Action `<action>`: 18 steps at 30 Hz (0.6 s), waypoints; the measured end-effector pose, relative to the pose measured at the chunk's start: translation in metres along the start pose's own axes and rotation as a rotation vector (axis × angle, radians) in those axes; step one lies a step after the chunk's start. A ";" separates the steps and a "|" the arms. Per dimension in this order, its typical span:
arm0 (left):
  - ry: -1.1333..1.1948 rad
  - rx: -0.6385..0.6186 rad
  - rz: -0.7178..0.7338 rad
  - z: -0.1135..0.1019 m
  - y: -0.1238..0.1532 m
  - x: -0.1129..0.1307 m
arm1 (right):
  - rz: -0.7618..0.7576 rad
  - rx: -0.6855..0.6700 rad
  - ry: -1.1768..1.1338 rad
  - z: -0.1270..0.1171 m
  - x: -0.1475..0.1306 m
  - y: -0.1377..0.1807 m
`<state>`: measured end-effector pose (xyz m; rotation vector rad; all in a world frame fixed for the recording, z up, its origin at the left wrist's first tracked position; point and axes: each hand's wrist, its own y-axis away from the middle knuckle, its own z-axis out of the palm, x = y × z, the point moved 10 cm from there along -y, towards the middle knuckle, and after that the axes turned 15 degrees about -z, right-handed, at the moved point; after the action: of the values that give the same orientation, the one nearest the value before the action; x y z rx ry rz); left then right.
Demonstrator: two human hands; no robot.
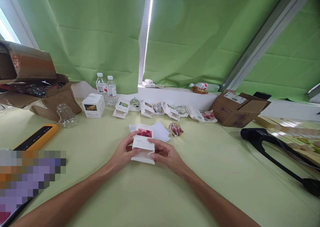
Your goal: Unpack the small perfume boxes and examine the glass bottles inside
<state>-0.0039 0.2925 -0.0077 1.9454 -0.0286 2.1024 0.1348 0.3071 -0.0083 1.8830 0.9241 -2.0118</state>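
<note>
Table (160,200) spreads wide around you, boxes (123,106) near its far edge. Your left fingers (135,151) and right fingers (160,157) hold a carton (142,141).

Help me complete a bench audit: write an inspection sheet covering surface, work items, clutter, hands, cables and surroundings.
Surface: pale green tabletop.
Work items: white box with red-flower picture, near end open; white paper behind it; round floral ornament to its right; similar boxes and ornaments in a row behind.
Clutter: cardboard boxes at both sides; clear jar at left; two upright bottles; another bottle lying on the ledge.
Hands: left hand and right hand both hold the white box.
Cables: light cord on the ledge; others unclear.
Surroundings: green sheeting behind, bright strip in its gap.
</note>
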 end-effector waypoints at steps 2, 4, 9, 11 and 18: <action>-0.004 -0.005 -0.002 0.001 0.000 0.000 | 0.000 0.000 0.009 0.000 -0.001 0.000; -0.010 -0.004 -0.006 0.001 0.001 0.000 | -0.002 0.002 0.017 -0.001 -0.003 0.000; -0.011 -0.007 0.001 0.002 0.001 0.001 | -0.019 0.010 0.037 -0.003 -0.005 0.000; -0.020 -0.010 -0.010 0.003 0.002 0.001 | -0.018 0.022 0.044 -0.005 -0.004 0.000; -0.043 -0.023 -0.022 0.006 0.004 0.002 | -0.014 0.041 0.075 -0.011 -0.002 -0.001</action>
<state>0.0012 0.2879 -0.0041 1.9682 -0.0400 2.0376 0.1439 0.3138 -0.0060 1.9918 0.9241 -1.9955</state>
